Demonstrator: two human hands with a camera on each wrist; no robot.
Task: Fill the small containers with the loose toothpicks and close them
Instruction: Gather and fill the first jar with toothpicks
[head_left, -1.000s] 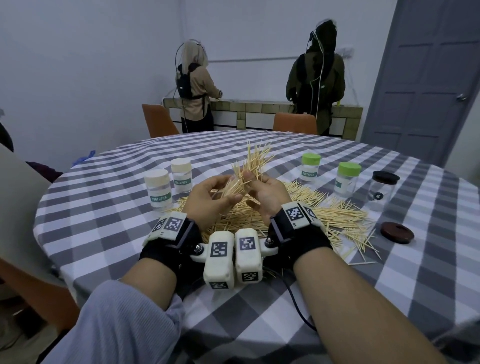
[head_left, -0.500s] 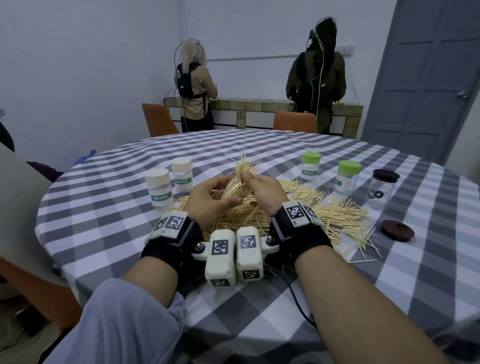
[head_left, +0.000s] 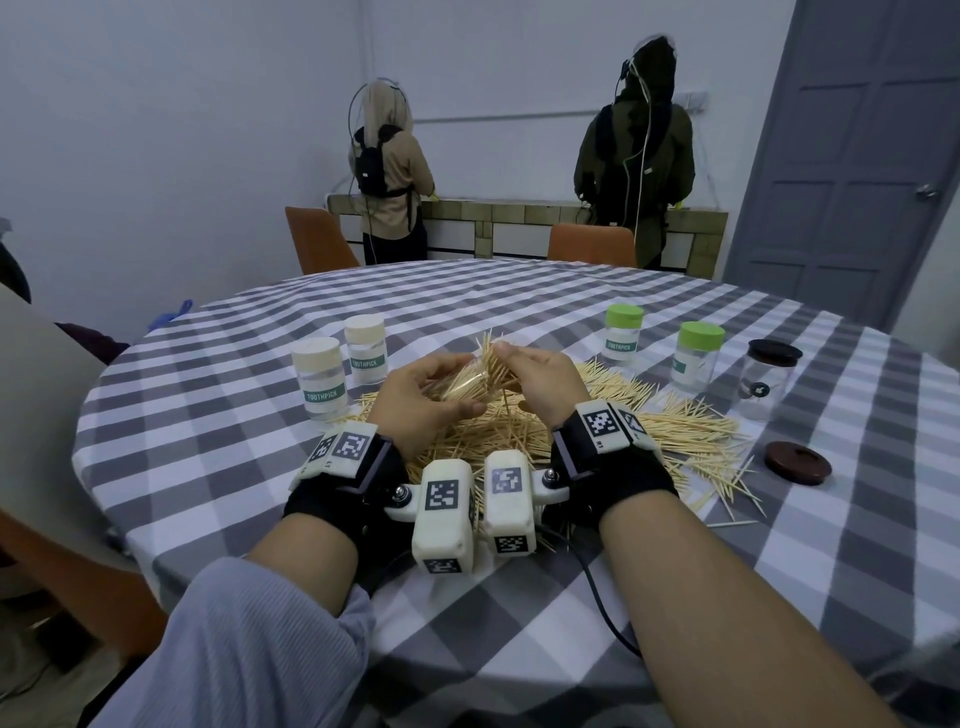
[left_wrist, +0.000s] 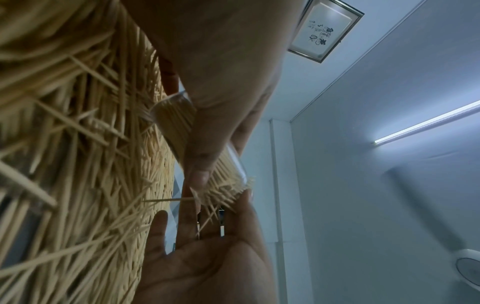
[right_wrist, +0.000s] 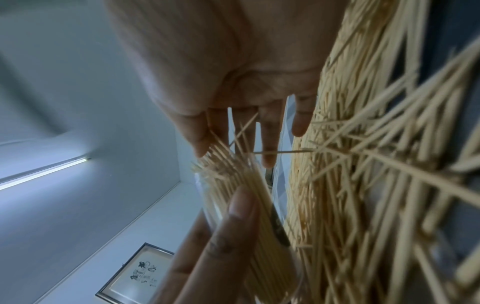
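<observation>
Both hands meet just above the heap of loose toothpicks (head_left: 524, 426), which serves as the landmark for everything else. Curled round a small clear container (head_left: 465, 385), the left hand (head_left: 415, 400) holds it tilted, mouth toward the right. The right hand (head_left: 540, 382) has its fingers mostly straight and slightly spread, thumb and fingertips (right_wrist: 267, 160) pressing on the bristling ends of the toothpick bundle (left_wrist: 223, 185) that juts from that mouth; whether it truly pinches any stick cannot be told.

The container looks light, thin-walled and smooth (likely slippery when squeezed hard), so a wrap round its middle, as the left hand has it, seems the safest hold. Toothpicks are stiff but thin, sharp-tipped and easy to snap or splay; they probably seat best when pushed end-on as a parallel bundle, with flat fingertips rather than a sideways squeeze. Several ends stand askew, so a stray stick could jam the mouth or foul a lid.

Left of the heap stand two cream-lidded jars (head_left: 318, 376), capped. Beyond the heap on its right are two green-lidded jars (head_left: 623, 332), then a dark-lidded clear jar (head_left: 768, 376), and nearer, a loose brown lid (head_left: 797, 461) lying flat.

All rests on a round table under a grey-and-white checked cloth (head_left: 519, 649), soft enough that sticks snag rather than slide. Past the heap, two orange chairs (head_left: 319, 239), two people facing a tiled counter, pale walls, a grey door (head_left: 857, 156).
</observation>
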